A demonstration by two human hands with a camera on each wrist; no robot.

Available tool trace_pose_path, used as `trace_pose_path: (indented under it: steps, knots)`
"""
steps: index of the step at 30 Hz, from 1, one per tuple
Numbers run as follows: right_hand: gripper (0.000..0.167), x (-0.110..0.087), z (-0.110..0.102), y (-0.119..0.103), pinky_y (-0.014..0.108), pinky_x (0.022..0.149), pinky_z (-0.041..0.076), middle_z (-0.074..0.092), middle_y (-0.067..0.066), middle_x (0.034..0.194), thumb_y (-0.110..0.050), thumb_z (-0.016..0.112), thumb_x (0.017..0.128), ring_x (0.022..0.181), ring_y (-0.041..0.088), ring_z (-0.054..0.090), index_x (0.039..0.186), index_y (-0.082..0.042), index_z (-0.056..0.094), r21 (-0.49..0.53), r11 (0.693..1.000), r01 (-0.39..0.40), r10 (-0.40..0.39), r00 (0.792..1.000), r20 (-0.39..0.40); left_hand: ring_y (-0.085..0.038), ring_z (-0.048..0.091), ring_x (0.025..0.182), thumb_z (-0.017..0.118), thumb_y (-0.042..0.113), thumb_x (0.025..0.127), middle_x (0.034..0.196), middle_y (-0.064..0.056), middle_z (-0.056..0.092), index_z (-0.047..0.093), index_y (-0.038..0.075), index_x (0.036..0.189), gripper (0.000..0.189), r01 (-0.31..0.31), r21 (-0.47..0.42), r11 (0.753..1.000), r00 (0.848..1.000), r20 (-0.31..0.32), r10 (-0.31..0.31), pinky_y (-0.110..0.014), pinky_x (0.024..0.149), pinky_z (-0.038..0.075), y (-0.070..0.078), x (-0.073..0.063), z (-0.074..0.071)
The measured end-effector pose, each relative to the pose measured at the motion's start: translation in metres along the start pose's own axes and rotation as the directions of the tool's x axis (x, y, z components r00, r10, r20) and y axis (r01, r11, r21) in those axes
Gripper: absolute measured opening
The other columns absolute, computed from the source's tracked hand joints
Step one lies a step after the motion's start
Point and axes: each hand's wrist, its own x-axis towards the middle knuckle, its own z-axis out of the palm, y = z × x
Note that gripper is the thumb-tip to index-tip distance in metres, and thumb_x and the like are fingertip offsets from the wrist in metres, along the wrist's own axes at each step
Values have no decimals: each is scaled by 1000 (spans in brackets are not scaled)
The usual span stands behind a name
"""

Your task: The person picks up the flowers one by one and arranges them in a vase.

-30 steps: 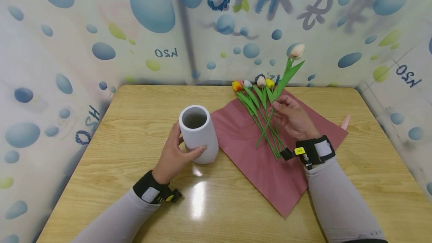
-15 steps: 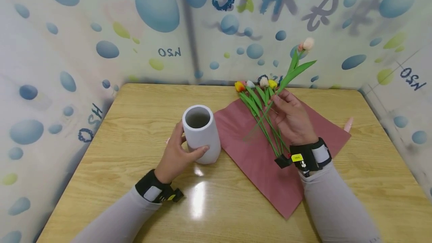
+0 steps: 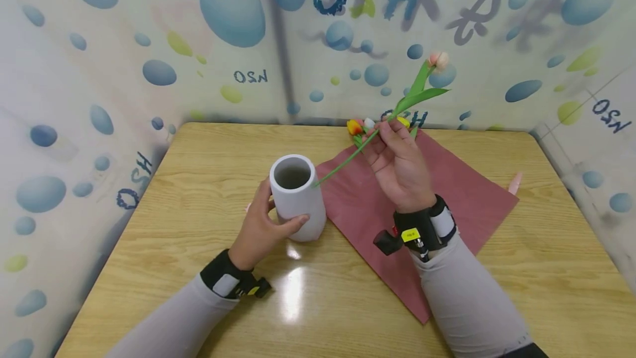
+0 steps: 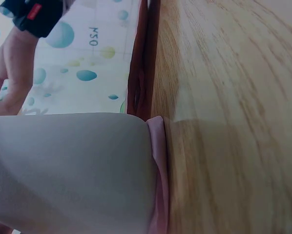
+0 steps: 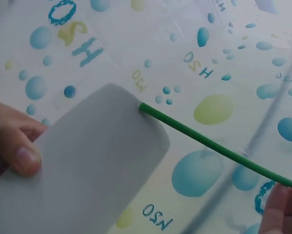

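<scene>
My left hand grips the side of a white vase that stands upright on the table, its round mouth facing up. With fingertips and thumb, my right hand pinches the green stem of a pale pink artificial tulip. The tulip slants, blossom up and to the right, stem end down at the vase's right rim in the head view. From the right wrist, the stem overlaps the upper edge of the vase. Pink material shows under the vase in the left wrist view.
A dusty-red sheet of wrapping paper lies right of the vase on the wooden table. Several other tulips lie on it, partly hidden behind my right hand. A pink strip pokes out at the paper's right corner. A patterned backdrop stands behind.
My right hand has lifted the pale pink tulip away from the others and moved left, bringing its stem end to the vase rim. My left hand keeps its grip on the vase.
</scene>
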Motion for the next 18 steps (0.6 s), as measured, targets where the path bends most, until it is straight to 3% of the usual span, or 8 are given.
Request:
trace_pose_path:
  steps: [6, 12, 18]
  knots:
    - [4, 4, 12, 9, 30, 87, 61, 66, 6, 98, -6, 58, 104, 92, 15, 70, 107, -7, 60, 37, 999, 33, -35, 998, 43, -21, 49, 132, 87, 15, 84, 148, -2, 48, 38, 25, 155, 87, -1, 4, 1000, 1000, 5, 1, -56, 107, 46, 0, 0, 0]
    - [5, 6, 20, 18, 28, 86, 61, 67, 1, 99, -8, 60, 104, 92, 14, 68, 106, -11, 62, -152, 982, 116, -108, 992, 61, -20, 49, 131, 88, 16, 83, 147, -2, 48, 38, 26, 155, 88, -1, 25, 1000, 1000, -5, 1, -54, 107, 47, 0, 1, -1]
    - [13, 6, 24, 28, 28, 87, 60, 64, 0, 99, -3, 52, 107, 93, 13, 67, 105, -12, 61, -256, 959, 121, -110, 992, 54, -22, 50, 132, 88, 15, 84, 147, -4, 48, 38, 24, 156, 88, -16, 22, 1000, 1000, 1, 16, -55, 107, 48, -1, 1, -1]
